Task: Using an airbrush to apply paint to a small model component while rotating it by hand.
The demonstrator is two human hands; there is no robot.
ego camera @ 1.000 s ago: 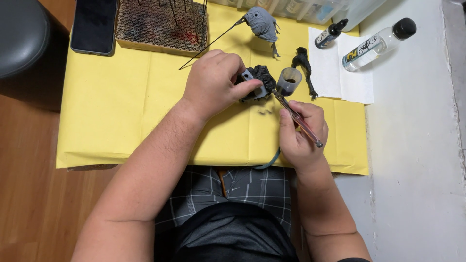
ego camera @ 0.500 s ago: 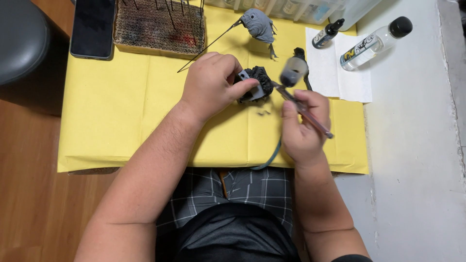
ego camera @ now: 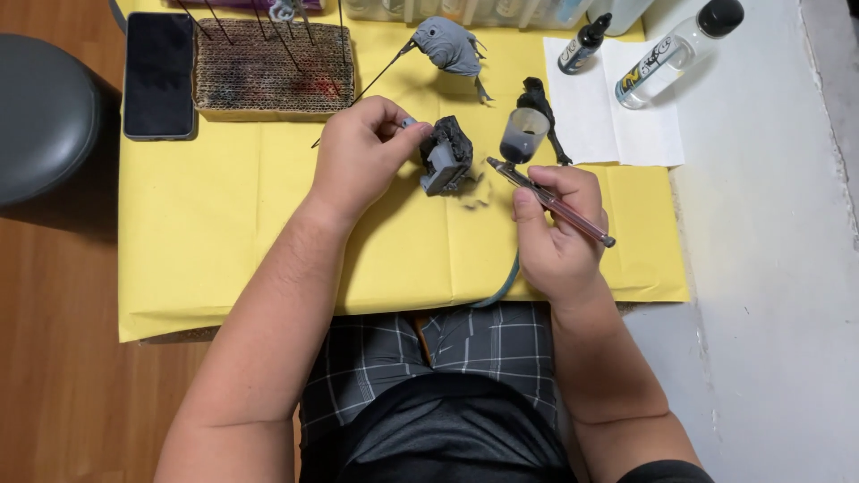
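1. Left forearm runs up and to the right from the lower left, bare to the elbow, wrist slightly bent
2. Left hand (ego camera: 358, 156) is raised, back to the camera, fingers curled, thumb and forefinger pinched together at the tips in a closed grip
3. Right forearm rises almost straight from the lower right, a dark sleeve edge at the elbow
4. Right hand (ego camera: 557, 233) is a loose fist, fingers wrapped in a pen-like grip, thumb on top, knuckles turned left

Head camera, looking steeply down, close
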